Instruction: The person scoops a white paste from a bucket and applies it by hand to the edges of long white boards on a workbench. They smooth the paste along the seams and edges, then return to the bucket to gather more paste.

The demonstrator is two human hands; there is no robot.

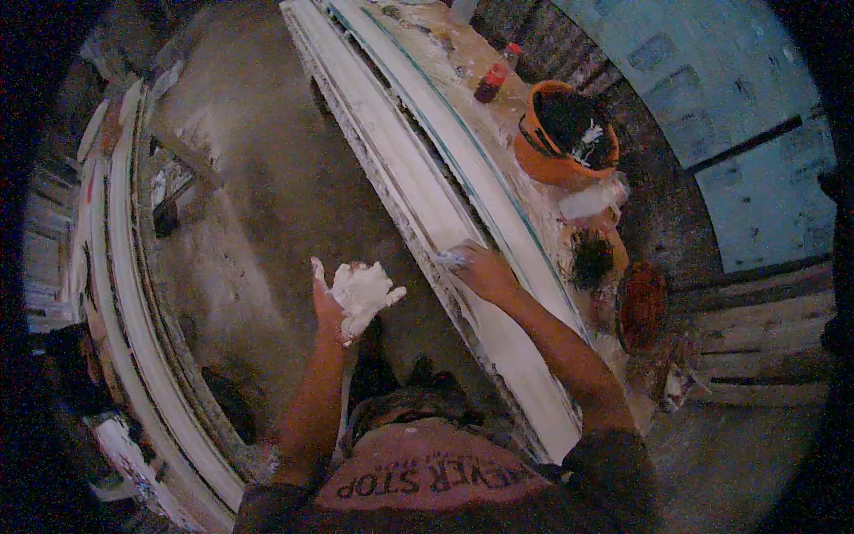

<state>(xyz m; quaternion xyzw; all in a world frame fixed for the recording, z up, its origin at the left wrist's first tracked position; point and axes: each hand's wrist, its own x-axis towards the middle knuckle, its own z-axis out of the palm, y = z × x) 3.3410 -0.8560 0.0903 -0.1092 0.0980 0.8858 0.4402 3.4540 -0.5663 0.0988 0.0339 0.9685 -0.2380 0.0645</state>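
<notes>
My left hand (329,311) is held palm up over the floor, with its fingers spread under a thick mound of white paste (363,292). Its thumb points away from the mound, and paste coats the palm and fingers. My right hand (487,274) lies on a long white moulding strip (405,173), palm down, fingers bent together toward the strip's near-left edge. Something whitish shows at those fingertips; whether it is paste or a small tool I cannot make out. A second white strip (485,191) runs alongside, a dark gap between the two.
Along the right side stand an orange bucket (544,165) with a dark inside, a bottle with red liquid (490,82), a clear plastic bag (594,199), a dark bristly clump (591,254) and a reddish-brown round object (642,304). More long strips (124,294) lie at the left.
</notes>
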